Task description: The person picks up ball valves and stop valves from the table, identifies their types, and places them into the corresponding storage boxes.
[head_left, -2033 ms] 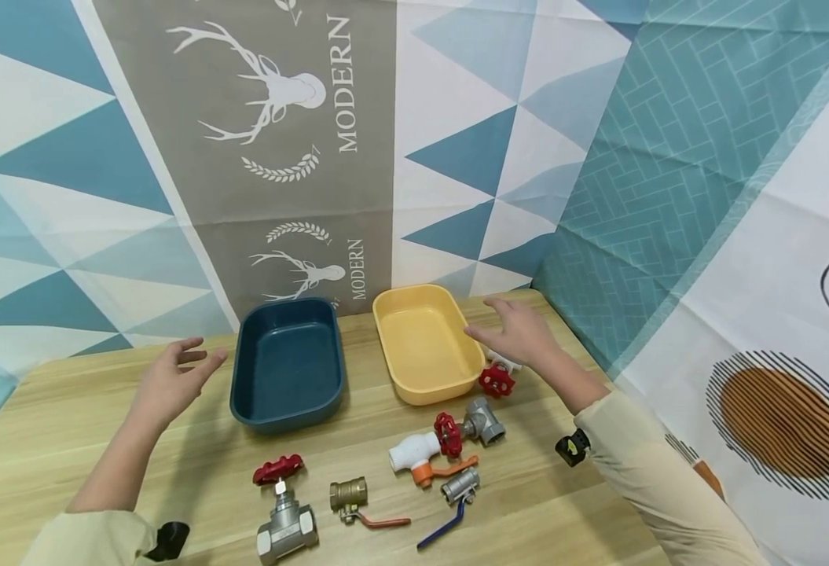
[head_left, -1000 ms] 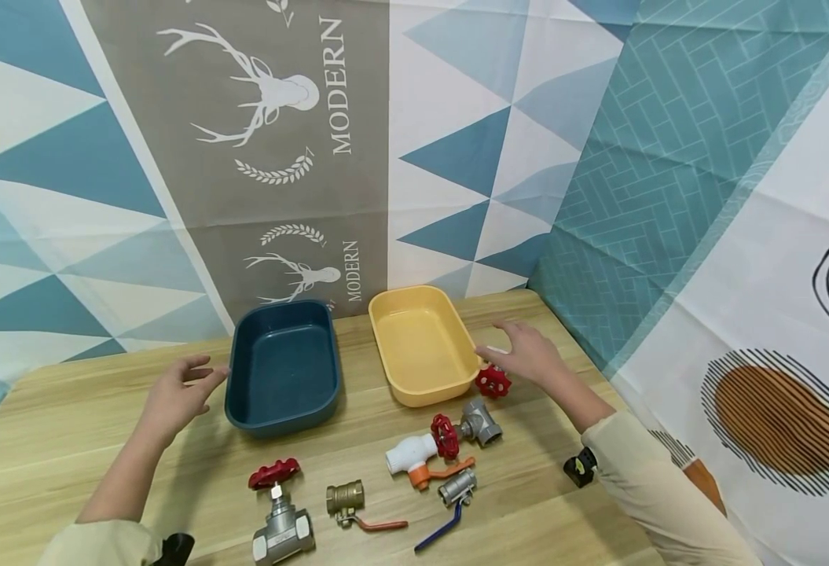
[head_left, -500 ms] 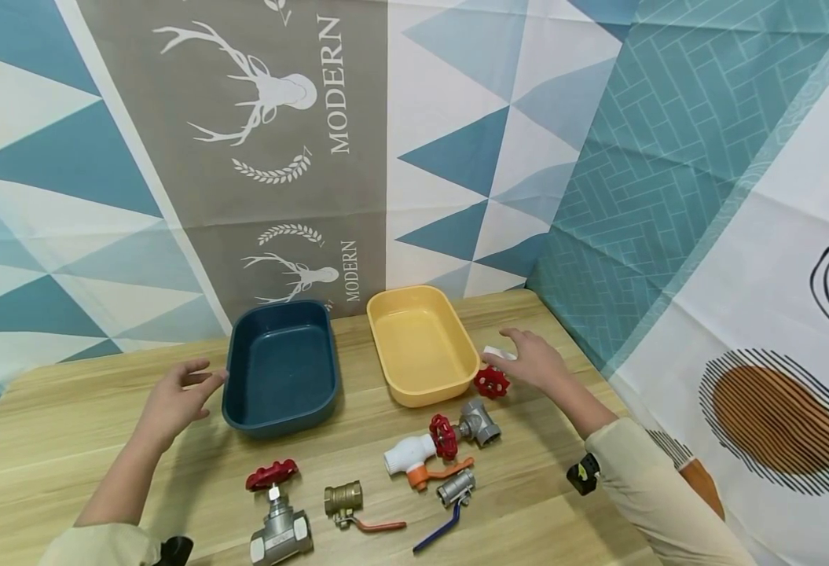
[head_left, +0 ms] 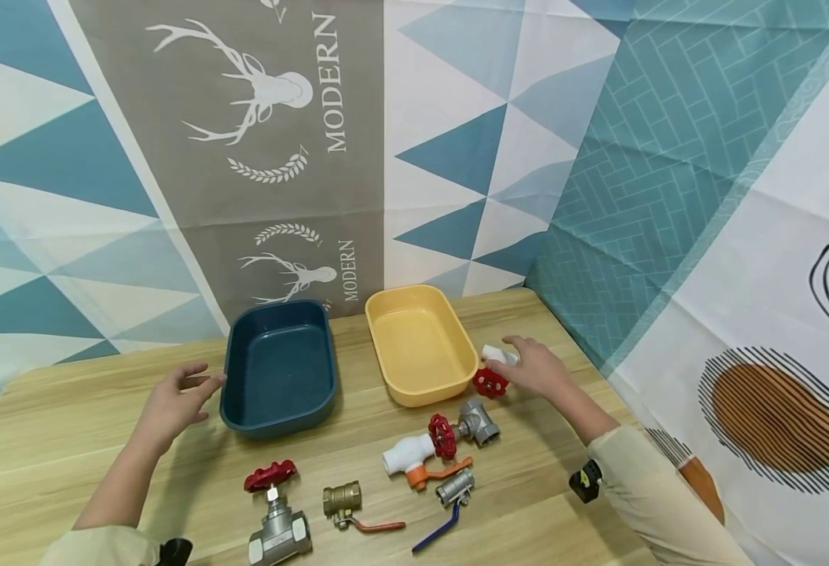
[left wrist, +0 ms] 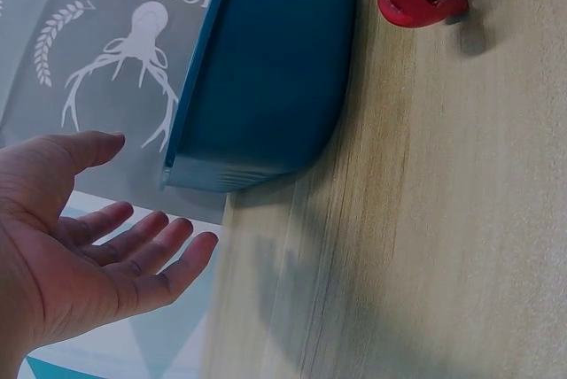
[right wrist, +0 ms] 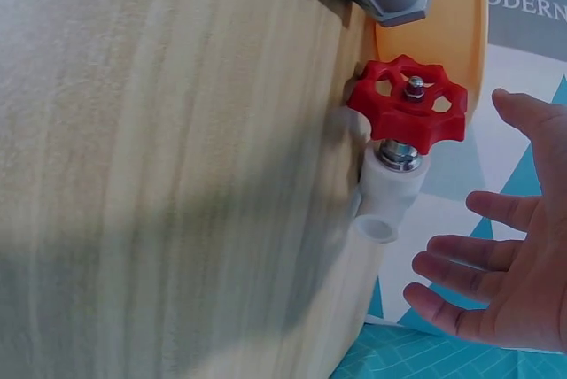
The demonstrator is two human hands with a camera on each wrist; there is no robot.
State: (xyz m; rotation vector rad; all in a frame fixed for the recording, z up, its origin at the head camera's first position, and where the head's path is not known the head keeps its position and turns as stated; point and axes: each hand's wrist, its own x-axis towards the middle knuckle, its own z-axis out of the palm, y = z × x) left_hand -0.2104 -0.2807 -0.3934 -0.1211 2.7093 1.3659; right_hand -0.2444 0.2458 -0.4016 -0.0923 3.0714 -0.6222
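My right hand [head_left: 536,368] hovers close by a white valve [head_left: 497,354] with a red handwheel [head_left: 490,383], at the right of the yellow tray [head_left: 424,395]. In the right wrist view its fingers are spread, and a gap separates them from the valve's white body [right wrist: 390,189]. My left hand [head_left: 174,402] is beside the dark blue tray [head_left: 277,431], thumb tip near its left wall. The left wrist view shows that palm [left wrist: 53,255] holding nothing, its fingers loosely bent. Whether the thumb touches the tray is unclear.
Nearer me lie a grey valve [head_left: 481,424] with a red handwheel, a white ball valve [head_left: 408,454] with an orange lever, a blue-handled ball valve [head_left: 454,489], a brass ball valve [head_left: 343,498] and a large steel valve [head_left: 280,534]. Patterned cloth [head_left: 456,149] hangs behind the table.
My right hand has come down from beside the yellow tray's far end toward the white valve, more of which now shows. My left hand has sunk slightly. The view has shifted a little.
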